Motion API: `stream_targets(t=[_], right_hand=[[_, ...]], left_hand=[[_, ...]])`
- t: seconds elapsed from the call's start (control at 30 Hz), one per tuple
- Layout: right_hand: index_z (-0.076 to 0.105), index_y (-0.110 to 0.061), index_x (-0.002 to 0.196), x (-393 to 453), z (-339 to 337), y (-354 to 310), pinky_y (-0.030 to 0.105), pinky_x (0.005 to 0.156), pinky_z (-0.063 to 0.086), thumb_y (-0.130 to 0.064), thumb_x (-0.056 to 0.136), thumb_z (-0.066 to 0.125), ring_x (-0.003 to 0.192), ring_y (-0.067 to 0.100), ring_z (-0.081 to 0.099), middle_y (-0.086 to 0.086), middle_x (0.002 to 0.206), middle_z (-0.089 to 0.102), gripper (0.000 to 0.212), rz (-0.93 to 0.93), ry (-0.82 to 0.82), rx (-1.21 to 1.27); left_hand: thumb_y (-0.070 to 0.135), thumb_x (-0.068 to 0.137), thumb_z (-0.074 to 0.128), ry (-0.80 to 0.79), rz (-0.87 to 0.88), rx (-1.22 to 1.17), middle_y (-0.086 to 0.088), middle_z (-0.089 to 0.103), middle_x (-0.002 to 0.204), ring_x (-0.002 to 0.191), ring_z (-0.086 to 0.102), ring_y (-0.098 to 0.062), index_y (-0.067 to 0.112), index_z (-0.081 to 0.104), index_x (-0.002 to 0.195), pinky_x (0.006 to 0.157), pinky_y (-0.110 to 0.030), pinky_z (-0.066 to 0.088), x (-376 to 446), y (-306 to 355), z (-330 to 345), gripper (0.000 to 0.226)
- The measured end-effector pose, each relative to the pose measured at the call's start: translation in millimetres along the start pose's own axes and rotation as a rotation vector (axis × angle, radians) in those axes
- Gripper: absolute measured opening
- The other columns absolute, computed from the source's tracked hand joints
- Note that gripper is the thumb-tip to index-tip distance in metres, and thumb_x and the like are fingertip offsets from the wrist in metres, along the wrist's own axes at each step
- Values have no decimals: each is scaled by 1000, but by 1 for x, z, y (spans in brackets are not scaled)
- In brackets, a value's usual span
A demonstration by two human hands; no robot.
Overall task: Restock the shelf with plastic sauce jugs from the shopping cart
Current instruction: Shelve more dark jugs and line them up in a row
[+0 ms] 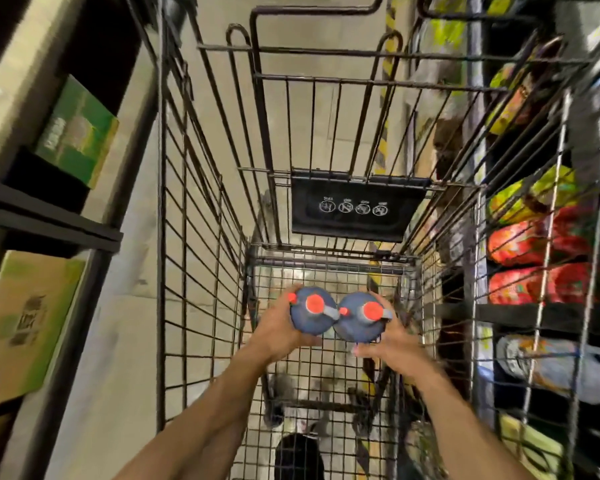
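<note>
Both hands grip: my left hand (278, 332) holds one dark, orange-capped jug (310, 315), my right hand (390, 344) another (355, 318), touching, upright, caps facing me, inside the cart (201, 202).

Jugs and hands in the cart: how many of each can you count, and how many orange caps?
Jugs: 2, left jug and right jug, side by side and touching
Big orange caps: 2, one on each jug
Hands: 2, left hand and right hand, one gripping each jug
Total: 6
</note>
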State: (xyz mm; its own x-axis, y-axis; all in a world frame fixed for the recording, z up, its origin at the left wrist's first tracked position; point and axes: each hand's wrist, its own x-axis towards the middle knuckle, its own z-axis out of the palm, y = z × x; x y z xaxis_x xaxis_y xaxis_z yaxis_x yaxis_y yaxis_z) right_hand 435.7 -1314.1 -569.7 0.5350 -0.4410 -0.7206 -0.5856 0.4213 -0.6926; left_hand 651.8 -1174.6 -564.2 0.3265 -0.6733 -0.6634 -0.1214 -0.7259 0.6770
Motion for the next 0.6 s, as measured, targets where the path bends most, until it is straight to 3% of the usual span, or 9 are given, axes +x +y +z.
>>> stream_targets(t=[0.13, 0.3, 0.37, 0.43, 0.5, 0.6], right_hand=[[36, -29, 138, 11, 1, 9, 17, 71, 57, 26, 60, 84, 97, -18, 63, -11, 128, 54, 107, -8, 36, -1], [51, -21, 130, 0, 5, 7, 4, 76, 49, 10, 51, 95, 101, -21, 60, -15, 123, 57, 95, -82, 50, -85], [53, -26, 127, -12, 7, 2, 3, 79, 47, 4, 53, 97, 106, -21, 58, -18, 124, 57, 90, -97, 46, -90], [53, -26, 128, -27, 10, -4, 14, 86, 52, 2, 54, 98, 113, -6, 62, -11, 129, 61, 91, -99, 67, -24], [53, -29, 126, -47, 15, -15, 17, 84, 54, -1, 53, 99, 111, 0, 65, -4, 131, 62, 91, -108, 101, 36], [54, -35, 122, -81, 19, -39, 15, 82, 54, -5, 50, 101, 108, 0, 67, -5, 128, 65, 91, -140, 154, 103]], left_hand=[[22, 54, 99, 55, 65, 36, 7, 63, 124, 111, 64, -14, 27, 40, 143, 97, -32, 55, 3, 8, -1, 106], [30, 57, 98, 162, 89, 69, 6, 70, 108, 100, 68, -16, 25, 54, 120, 87, -35, 57, -11, 18, -2, 77], [32, 55, 99, 156, 97, 77, 11, 70, 104, 95, 68, -9, 28, 54, 116, 82, -26, 56, -22, 22, -8, 76], [35, 52, 99, 137, 75, 43, 12, 71, 103, 90, 68, 0, 31, 53, 115, 75, -17, 56, -34, 29, -11, 79], [40, 48, 98, 136, 44, 4, 11, 71, 102, 85, 65, 10, 32, 54, 113, 67, -11, 52, -49, 41, -15, 80], [56, 40, 93, 170, 74, 58, 17, 68, 100, 86, 65, 5, 34, 53, 112, 73, -18, 56, -73, 63, -29, 85]])
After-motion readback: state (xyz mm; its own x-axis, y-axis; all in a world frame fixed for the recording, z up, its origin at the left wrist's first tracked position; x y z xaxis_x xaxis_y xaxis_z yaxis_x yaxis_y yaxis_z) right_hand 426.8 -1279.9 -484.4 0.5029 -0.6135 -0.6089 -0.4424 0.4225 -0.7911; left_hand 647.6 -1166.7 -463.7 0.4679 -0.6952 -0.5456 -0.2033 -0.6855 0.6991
